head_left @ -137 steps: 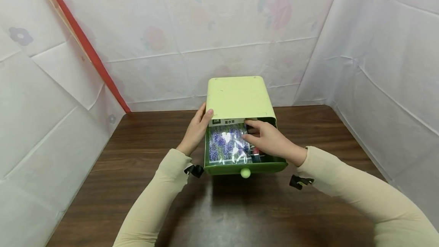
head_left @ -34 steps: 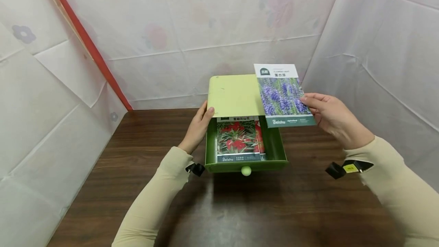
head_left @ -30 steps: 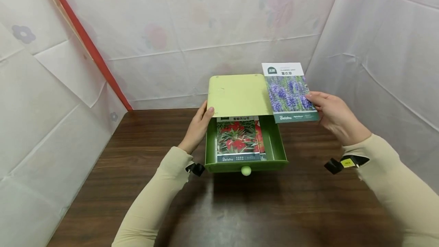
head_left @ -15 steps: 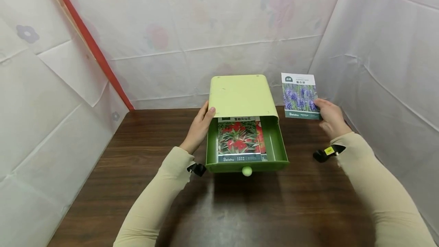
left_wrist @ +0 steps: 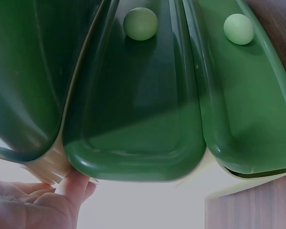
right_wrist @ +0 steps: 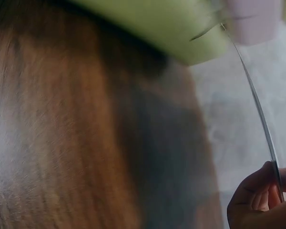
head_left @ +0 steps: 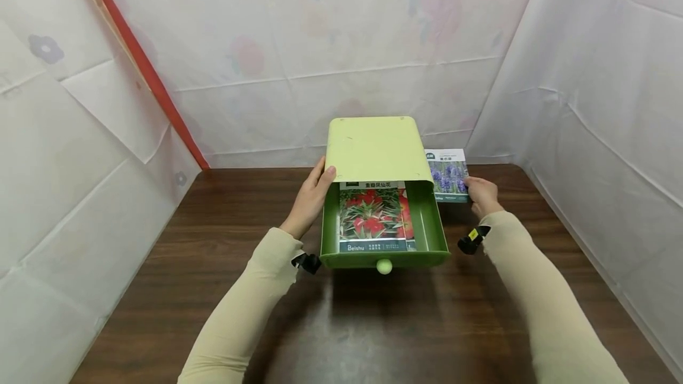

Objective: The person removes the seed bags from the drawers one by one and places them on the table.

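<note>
My left hand (head_left: pixel 308 200) rests against the left side of a light green drawer cabinet (head_left: pixel 379 147), thumb at its top front edge. Its top drawer (head_left: pixel 427 218) is pulled out. Inside lie a seed packet with red flowers (head_left: pixel 369 218) and, partly under it, another red-flowered packet (head_left: pixel 408 224). To the cabinet's right, my right hand (head_left: pixel 482 196) pinches a lavender seed packet (head_left: pixel 448 176) by its right edge. In the right wrist view this packet (right_wrist: pixel 260 109) shows edge-on, between thumb and fingers.
Two shut green drawers show in the left wrist view, a middle one (left_wrist: pixel 133 109) and a lower one (left_wrist: pixel 250 100), with round knobs. The cabinet stands on a dark wooden table (head_left: pixel 240 224). White patterned sheeting (head_left: pixel 213 76) hangs behind and at both sides.
My right hand has taken the lavender packet out of the drawer, carried it to the right, then lowered it beside the cabinet. The red-flowered packets are uncovered. My left hand has stayed put.
</note>
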A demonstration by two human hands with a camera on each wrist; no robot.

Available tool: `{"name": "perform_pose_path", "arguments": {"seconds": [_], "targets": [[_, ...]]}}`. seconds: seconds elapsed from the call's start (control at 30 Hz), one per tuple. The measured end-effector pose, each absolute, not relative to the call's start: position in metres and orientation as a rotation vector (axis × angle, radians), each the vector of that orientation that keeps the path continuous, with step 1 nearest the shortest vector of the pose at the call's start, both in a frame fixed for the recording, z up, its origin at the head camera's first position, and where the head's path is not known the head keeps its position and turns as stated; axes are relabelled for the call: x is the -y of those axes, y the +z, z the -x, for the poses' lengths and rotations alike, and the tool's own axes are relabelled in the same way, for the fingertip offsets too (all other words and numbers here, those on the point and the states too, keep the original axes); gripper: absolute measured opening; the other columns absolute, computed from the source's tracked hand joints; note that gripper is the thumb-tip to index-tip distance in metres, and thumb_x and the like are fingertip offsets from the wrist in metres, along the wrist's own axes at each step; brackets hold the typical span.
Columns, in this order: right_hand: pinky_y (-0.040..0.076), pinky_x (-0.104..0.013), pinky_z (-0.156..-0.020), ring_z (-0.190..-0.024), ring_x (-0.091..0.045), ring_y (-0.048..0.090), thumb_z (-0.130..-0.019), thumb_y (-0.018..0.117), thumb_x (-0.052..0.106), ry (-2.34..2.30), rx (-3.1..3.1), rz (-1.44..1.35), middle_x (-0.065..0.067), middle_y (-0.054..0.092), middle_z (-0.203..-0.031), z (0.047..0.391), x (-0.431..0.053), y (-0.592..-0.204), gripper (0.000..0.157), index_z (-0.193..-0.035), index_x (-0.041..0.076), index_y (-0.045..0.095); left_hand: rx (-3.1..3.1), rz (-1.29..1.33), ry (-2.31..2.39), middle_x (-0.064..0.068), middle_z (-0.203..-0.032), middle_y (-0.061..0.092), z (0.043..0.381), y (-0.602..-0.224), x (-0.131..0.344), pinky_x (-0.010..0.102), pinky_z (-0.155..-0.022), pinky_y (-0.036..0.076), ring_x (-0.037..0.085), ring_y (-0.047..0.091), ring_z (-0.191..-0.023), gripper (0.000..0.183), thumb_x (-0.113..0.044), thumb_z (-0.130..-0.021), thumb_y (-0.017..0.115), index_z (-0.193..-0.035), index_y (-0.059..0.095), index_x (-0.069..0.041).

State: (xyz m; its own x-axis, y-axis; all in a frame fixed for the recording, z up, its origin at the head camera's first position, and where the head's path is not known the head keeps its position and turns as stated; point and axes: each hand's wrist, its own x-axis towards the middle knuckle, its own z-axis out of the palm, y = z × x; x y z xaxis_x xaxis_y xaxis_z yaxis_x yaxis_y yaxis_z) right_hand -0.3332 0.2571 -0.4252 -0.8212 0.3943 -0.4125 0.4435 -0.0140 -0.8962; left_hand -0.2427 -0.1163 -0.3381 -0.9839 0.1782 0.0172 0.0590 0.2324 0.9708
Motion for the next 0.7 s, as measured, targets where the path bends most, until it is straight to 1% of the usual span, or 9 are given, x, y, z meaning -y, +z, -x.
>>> {"name": "perform_pose_path", "arguments": {"seconds": [0.03, 0.1, 0.17, 0.2, 0.3, 0.43, 0.57, 0.7], "targets": [[0.045, -0.026, -0.097, -0.123, -0.018, 0.049, -0.102, 0.047, 0.019, -1.986, -2.200, -0.916, -0.012, 0.040, -0.154, 0.334, -0.255, -0.429, 0.047, -0.146, 0.005, 0.046, -2.392, -0.229, 1.868, 0.001, -0.166, 0.008, 0.240, -0.334, 0.115, 0.044, -0.121, 0.024, 0.022, 0.014, -0.152, 0.066, -0.045, -0.105, 0.037, -0.159, 0.007, -0.021], [0.038, -0.033, -0.110, -0.138, -0.024, 0.039, -0.101, 0.046, 0.016, -1.940, -2.248, -0.897, -0.015, 0.038, -0.155, 0.335, -0.253, -0.437, 0.046, -0.145, 0.002, 0.046, -2.398, -0.230, 1.864, 0.003, -0.166, 0.009, 0.235, -0.327, 0.114, 0.044, -0.121, 0.025, 0.023, 0.015, -0.152, 0.066, -0.044, -0.106, 0.037, -0.159, 0.008, -0.019], [0.032, -0.039, -0.117, -0.144, -0.029, 0.033, -0.101, 0.045, 0.013, -1.889, -2.292, -0.889, -0.017, 0.038, -0.154, 0.335, -0.250, -0.444, 0.045, -0.144, -0.001, 0.047, -2.399, -0.232, 1.865, 0.004, -0.166, 0.010, 0.233, -0.325, 0.113, 0.044, -0.121, 0.026, 0.023, 0.016, -0.152, 0.065, -0.043, -0.106, 0.037, -0.159, 0.008, -0.019], [0.031, -0.039, -0.118, -0.144, -0.031, 0.033, -0.100, 0.046, 0.012, -1.871, -2.314, -0.896, -0.018, 0.040, -0.153, 0.334, -0.249, -0.447, 0.045, -0.142, -0.003, 0.049, -2.400, -0.231, 1.864, 0.004, -0.166, 0.010, 0.235, -0.327, 0.114, 0.044, -0.121, 0.026, 0.024, 0.016, -0.152, 0.065, -0.043, -0.106, 0.036, -0.159, 0.008, -0.019], [0.032, -0.039, -0.117, -0.141, -0.032, 0.037, -0.098, 0.048, 0.009, -1.814, -2.375, -0.913, -0.021, 0.045, -0.148, 0.333, -0.245, -0.455, 0.042, -0.137, -0.006, 0.053, -2.397, -0.230, 1.874, 0.002, -0.166, 0.009, 0.243, -0.336, 0.116, 0.044, -0.121, 0.026, 0.023, 0.016, -0.152, 0.065, -0.044, -0.106, 0.037, -0.159, 0.008, -0.021], [0.039, -0.039, -0.111, -0.134, -0.033, 0.044, -0.096, 0.050, 0.010, -1.731, -2.428, -0.933, -0.023, 0.049, -0.144, 0.330, -0.242, -0.462, 0.041, -0.132, -0.008, 0.057, -2.394, -0.234, 1.892, -0.002, -0.166, 0.009, 0.254, -0.351, 0.119, 0.044, -0.121, 0.024, 0.020, 0.014, -0.152, 0.066, -0.049, -0.104, 0.038, -0.159, 0.008, -0.026], [0.044, -0.042, -0.106, -0.130, -0.034, 0.047, -0.095, 0.053, 0.012, -1.643, -2.482, -0.907, -0.025, 0.050, -0.141, 0.325, -0.242, -0.464, 0.040, -0.128, -0.009, 0.060, -2.395, -0.241, 1.913, -0.006, -0.165, 0.011, 0.256, -0.356, 0.119, 0.045, -0.120, 0.026, 0.019, 0.017, -0.151, 0.066, -0.054, -0.102, 0.039, -0.158, 0.011, -0.031], [0.047, -0.046, -0.100, -0.124, -0.037, 0.050, -0.095, 0.051, 0.012, -1.532, -2.539, -0.841, -0.027, 0.052, -0.138, 0.319, -0.244, -0.463, 0.039, -0.125, -0.010, 0.061, -2.401, -0.248, 1.927, -0.007, -0.164, 0.013, 0.254, -0.357, 0.119, 0.046, -0.120, 0.027, 0.018, 0.019, -0.151, 0.069, -0.059, -0.100, 0.041, -0.157, 0.013, -0.033]]}}
